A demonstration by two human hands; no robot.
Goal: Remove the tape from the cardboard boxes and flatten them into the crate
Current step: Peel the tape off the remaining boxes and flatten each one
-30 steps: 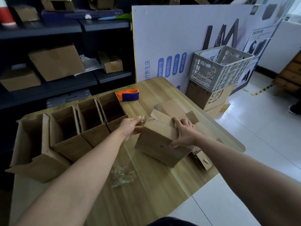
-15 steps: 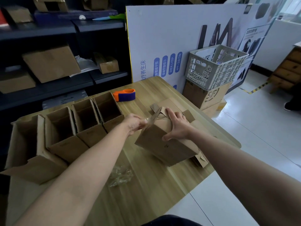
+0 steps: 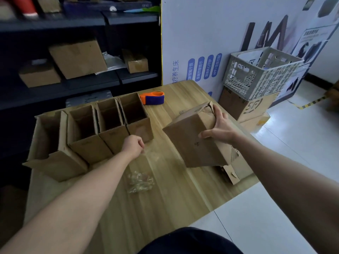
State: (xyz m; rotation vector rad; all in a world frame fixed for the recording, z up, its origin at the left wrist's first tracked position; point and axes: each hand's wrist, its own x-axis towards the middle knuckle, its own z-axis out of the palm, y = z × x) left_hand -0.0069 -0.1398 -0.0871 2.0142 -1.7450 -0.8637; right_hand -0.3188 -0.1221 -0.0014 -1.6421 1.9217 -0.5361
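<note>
A brown cardboard box [image 3: 192, 142] stands tilted on the wooden table [image 3: 183, 198], right of centre. My right hand [image 3: 219, 126] grips its upper right edge, fingers over the top and thumb on the near face. My left hand [image 3: 133, 145] is curled into a fist left of the box, apart from it. A faint strip of clear tape [image 3: 151, 157] trails from that fist. The grey plastic crate [image 3: 260, 72] sits beyond the table's right side on a large carton [image 3: 247, 107].
Several open-topped boxes [image 3: 108, 125] stand in a row on the table's left half. An orange and blue tape dispenser [image 3: 152, 98] lies behind them. A wad of peeled tape [image 3: 140, 182] and flat cardboard pieces [image 3: 233, 171] lie near the front.
My left hand has pulled away from the box toward the left and down, drawing the tape off. My right hand has tipped the box up and moved it to the right.
</note>
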